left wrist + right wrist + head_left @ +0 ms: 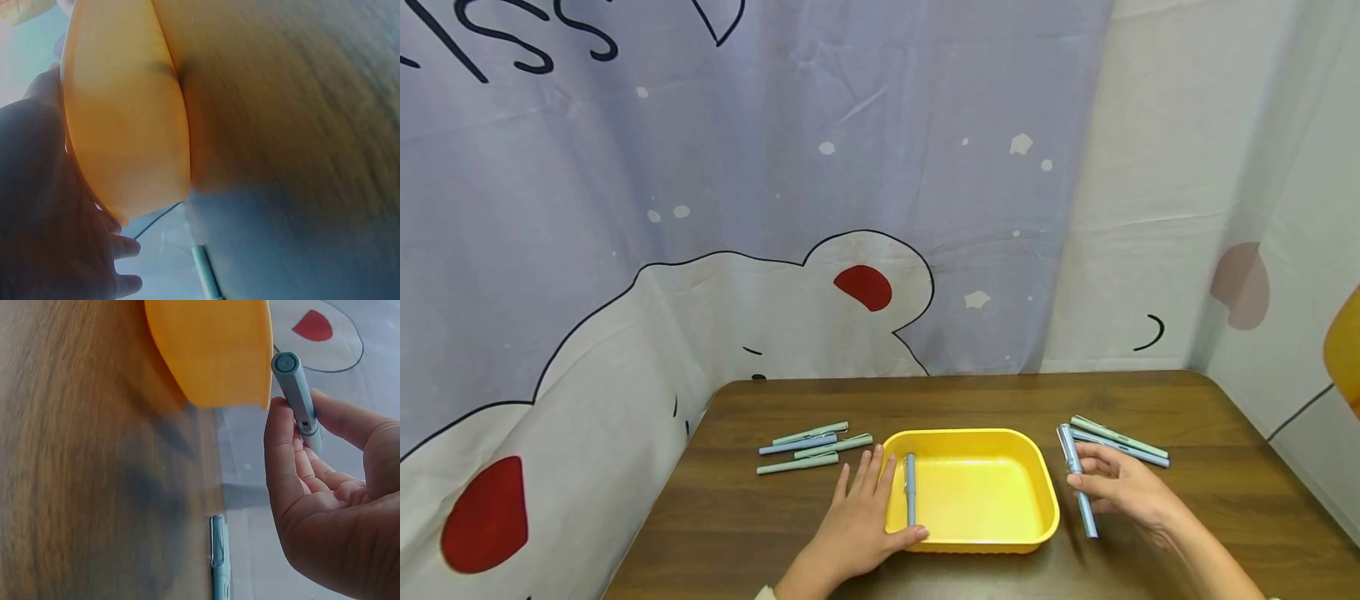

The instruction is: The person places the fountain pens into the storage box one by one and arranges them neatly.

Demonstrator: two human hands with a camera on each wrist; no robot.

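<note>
A yellow tray [977, 547] stands on the table with one blue pen [911, 492] lying inside along its left side. My left hand [867, 517] rests on the tray's left rim, fingers straight and spread, the thumb at the near edge. To the right of the tray, my right hand [1123, 490] pinches another blue pen [1078, 483] between thumb and fingers, raised off the table. In the right wrist view the held pen [299, 394] points one end at the camera, near the tray wall [215, 350].
Left of the tray lie several green and blue pens [816, 442] in a loose group. Behind my right hand are a green pen [1118, 435] and a blue pen [1138, 452]. A printed curtain [880, 183] hangs behind the wooden table [715, 533].
</note>
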